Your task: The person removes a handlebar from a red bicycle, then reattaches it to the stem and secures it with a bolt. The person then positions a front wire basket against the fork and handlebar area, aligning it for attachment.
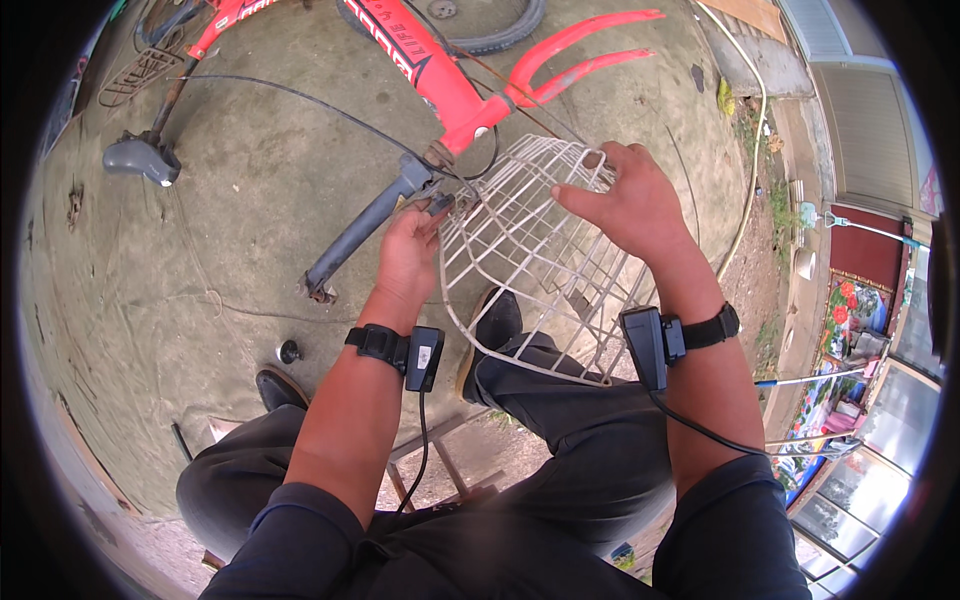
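Note:
A white wire bicycle basket rests over my right knee, tilted toward a red bicycle frame. My right hand grips the basket's far rim with fingers curled over the wires. My left hand is at the basket's left edge, fingertips pinched at the spot where the grey handlebar meets the frame's head tube. What sits between those fingertips is too small to tell. Both wrists carry black strapped devices with cables.
The red front fork points right, with a black tyre behind it. A grey grip lies at the left on the concrete floor. A small dark part lies near my left shoe. Shopfronts stand at the right.

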Demonstrator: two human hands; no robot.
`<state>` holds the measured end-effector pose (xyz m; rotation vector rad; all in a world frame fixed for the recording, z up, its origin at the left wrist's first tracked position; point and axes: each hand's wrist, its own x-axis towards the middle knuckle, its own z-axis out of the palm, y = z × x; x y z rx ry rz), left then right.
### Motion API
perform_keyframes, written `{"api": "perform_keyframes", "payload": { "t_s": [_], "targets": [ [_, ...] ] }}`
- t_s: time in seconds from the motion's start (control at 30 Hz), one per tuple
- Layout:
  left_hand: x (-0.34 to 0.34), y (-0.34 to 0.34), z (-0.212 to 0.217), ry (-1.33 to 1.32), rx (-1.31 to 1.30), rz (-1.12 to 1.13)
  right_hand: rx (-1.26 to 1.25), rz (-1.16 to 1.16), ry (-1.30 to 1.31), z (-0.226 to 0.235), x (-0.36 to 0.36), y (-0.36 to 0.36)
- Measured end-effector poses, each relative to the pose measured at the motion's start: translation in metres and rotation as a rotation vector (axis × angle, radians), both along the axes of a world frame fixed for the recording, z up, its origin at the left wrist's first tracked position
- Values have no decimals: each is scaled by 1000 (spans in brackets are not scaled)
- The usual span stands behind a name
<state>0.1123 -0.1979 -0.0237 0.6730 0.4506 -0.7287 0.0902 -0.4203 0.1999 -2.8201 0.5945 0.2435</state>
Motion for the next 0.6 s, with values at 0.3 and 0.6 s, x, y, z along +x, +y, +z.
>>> {"api": "perform_keyframes", "payload": {
  "t_s": [0.3, 0.6],
  "targets": [
    [1, -7, -19, 25, -119, 38, 11, -1, 9, -1, -1, -1],
    [-4, -4, -9, 58, 273, -10, 8, -9, 43, 4, 0, 1]
  ]
}}
